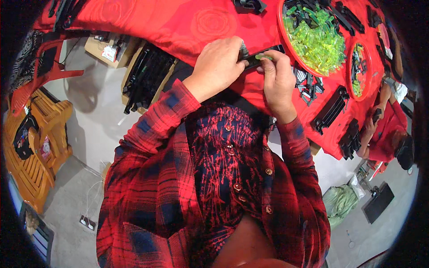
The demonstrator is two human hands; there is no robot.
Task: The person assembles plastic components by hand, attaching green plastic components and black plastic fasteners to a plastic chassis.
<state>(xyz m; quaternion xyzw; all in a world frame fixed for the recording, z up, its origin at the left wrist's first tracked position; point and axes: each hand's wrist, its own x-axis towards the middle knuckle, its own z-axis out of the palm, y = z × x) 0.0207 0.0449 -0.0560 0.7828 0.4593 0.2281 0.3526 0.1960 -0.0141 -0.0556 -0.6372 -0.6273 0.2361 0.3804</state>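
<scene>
I see my left hand (217, 64) closed in a grip on one end of a black plastic part (261, 57), just over the near edge of the desk (187, 22) with its red cloth. My right hand (278, 80) grips the other end, and its fingertips pinch a small green piece (263, 57) against the part. At about 2 o'clock from the hands stands a red bowl (280, 22) full of green pieces. Black parts (331, 109) lie at 4 o'clock.
</scene>
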